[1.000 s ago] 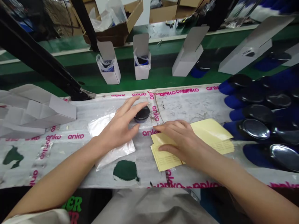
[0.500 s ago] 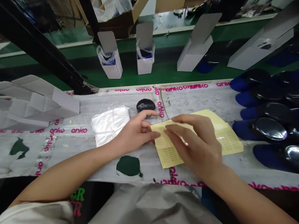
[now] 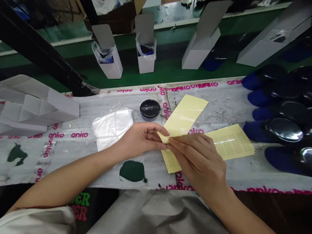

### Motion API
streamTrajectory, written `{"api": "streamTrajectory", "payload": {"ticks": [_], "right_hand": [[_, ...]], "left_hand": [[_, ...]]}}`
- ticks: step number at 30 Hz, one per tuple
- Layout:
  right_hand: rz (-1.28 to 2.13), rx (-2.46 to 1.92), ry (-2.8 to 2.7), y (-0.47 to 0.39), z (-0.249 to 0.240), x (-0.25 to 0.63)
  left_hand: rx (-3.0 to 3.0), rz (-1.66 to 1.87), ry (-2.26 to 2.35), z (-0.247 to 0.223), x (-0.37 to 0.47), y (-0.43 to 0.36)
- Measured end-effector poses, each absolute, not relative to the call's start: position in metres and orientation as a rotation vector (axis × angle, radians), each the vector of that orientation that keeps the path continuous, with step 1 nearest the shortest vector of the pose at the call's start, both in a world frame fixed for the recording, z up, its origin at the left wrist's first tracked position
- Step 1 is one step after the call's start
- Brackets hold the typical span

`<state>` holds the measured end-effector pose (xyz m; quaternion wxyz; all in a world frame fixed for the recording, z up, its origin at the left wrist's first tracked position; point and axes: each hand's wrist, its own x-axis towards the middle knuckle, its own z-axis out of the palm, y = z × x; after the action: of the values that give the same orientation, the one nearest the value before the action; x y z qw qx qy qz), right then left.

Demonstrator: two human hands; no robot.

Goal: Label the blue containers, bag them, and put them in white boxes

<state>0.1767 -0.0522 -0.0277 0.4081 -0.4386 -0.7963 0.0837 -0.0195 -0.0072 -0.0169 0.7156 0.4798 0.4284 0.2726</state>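
Both my hands meet over a yellow label sheet (image 3: pixel 188 112). My left hand (image 3: pixel 143 138) pinches its left corner between thumb and fingers. Right beside that grip, the closed fingertips of my right hand (image 3: pixel 201 156) hold the same sheet, which is bent there. A plain shiny face of it points up and away, while a printed part hangs below the fingers. Whether a label is peeled between the fingertips cannot be made out. Several printed yellow sheets (image 3: pixel 234 141) lie right of my right hand. Beyond my left hand sits a round black-topped object (image 3: pixel 149 109) with clear film across it.
Clear plastic bags (image 3: pixel 113 125) lie stacked on the left of the covered table. Open white boxes (image 3: pixel 60 107) stand farther left. More boxes (image 3: pixel 146 63) with bagged blue items line the green strip behind. Several blue-and-black items (image 3: pixel 273 130) crowd the right. A black post (image 3: pixel 48 55) slants at left.
The sheet between my hands has gone from lying fairly flat to bent, its plain end swung up and away. My right fingers, apart before, have closed on it beside the left fingertips.
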Motion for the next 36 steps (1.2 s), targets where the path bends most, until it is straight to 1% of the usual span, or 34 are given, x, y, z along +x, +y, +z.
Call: {"api": "streamTrajectory", "payload": {"ticks": [3, 6, 11, 13, 15, 18, 21, 24, 30, 36], "right_hand": [[0.212, -1.093, -2.055, -0.052, -0.029, 0.179], [0.308, -1.092, -2.043, -0.051, -0.032, 0.18], [0.713, -1.25, -1.824, -0.052, -0.033, 0.181], [0.816, -1.311, -1.725, -0.051, -0.031, 0.183], [0.786, -1.295, -1.727, -0.048, -0.029, 0.186], [0.658, -1.287, -1.89, -0.043, -0.031, 0.191], [0.563, -1.34, -2.026, -0.042, -0.036, 0.194], [0.499, -1.381, -2.077, -0.043, -0.041, 0.195], [0.529, -1.45, -2.134, -0.04, -0.033, 0.195], [0.462, -1.341, -2.134, -0.01, -0.013, 0.193]], "left_hand": [[1.086, 0.59, 0.956, -0.017, -0.02, -0.007], [1.144, 0.578, 0.964, -0.018, -0.021, -0.008], [1.313, 0.588, 1.007, -0.022, -0.017, -0.013], [1.328, 0.581, 0.984, -0.02, -0.017, -0.013], [1.274, 0.558, 0.92, -0.015, -0.02, -0.011], [1.104, 0.493, 0.817, 0.003, -0.032, -0.004], [0.907, 0.423, 0.837, 0.022, -0.047, 0.003], [0.794, 0.425, 0.851, 0.033, -0.059, 0.006], [0.83, 0.498, 0.715, 0.032, -0.07, 0.006], [0.913, 0.51, 0.62, 0.03, -0.071, 0.005]]}}
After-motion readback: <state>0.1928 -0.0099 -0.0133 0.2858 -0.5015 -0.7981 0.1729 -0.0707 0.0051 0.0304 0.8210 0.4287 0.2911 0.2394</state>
